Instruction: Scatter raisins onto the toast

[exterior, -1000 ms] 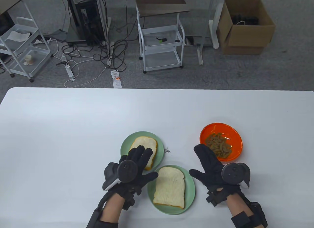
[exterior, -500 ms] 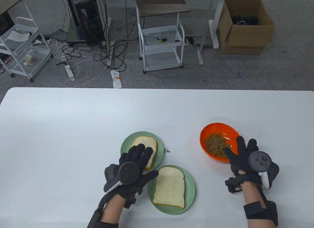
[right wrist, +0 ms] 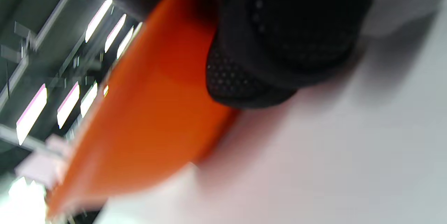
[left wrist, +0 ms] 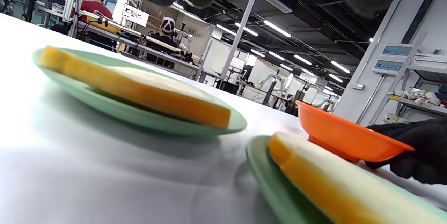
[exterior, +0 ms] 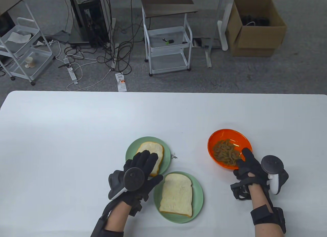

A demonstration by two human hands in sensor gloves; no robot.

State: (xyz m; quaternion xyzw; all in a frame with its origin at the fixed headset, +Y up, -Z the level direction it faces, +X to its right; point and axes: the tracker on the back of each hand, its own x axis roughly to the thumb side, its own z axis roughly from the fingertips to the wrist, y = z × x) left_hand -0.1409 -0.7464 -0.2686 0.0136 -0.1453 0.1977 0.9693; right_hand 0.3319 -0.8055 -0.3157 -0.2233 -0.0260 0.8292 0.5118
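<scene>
**A:** So what's in what here?

**B:** The orange bowl point(exterior: 229, 148) at 4 o'clock on the white surface point(exterior: 76, 134) holds a pile of raisins point(exterior: 226, 152). Two green plates: the far plate point(exterior: 148, 155) near 6 o'clock carries one toast slice point(exterior: 153, 151), and the near plate point(exterior: 178, 197) right below it has the bigger toast slice point(exterior: 176, 194).

**A:** And the hands?

**B:** The right hand point(exterior: 251, 168) grips the bowl's near rim, fingers curled around it. The left hand point(exterior: 139, 175) lies open, fingers spread over the far toast.
</scene>
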